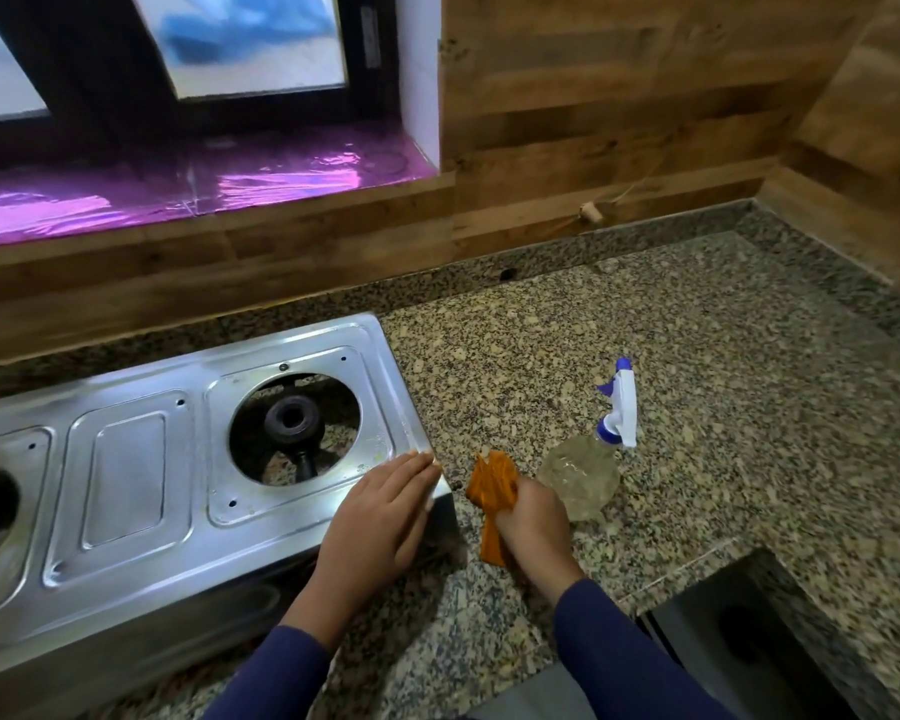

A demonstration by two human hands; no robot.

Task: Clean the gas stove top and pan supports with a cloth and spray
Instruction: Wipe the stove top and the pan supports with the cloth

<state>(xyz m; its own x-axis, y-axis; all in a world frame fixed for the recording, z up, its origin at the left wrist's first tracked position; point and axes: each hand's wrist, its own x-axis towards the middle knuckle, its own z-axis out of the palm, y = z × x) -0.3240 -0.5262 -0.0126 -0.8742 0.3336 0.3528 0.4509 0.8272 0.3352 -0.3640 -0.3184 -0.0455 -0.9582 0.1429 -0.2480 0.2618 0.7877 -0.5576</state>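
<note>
A steel gas stove top sits at the left on the granite counter. No pan supports lie on it. Its right burner shows bare through a round opening. My left hand lies flat, fingers together, on the stove's front right corner and holds nothing. Just right of the stove, my right hand is closed around a crumpled orange cloth, held above the counter. A clear spray bottle with a white and blue trigger head stands right behind that hand.
The speckled granite counter runs to the right and back to a wood-panelled wall. A purple-lined window sill lies behind the stove. A dark recessed sink or opening is at the lower right.
</note>
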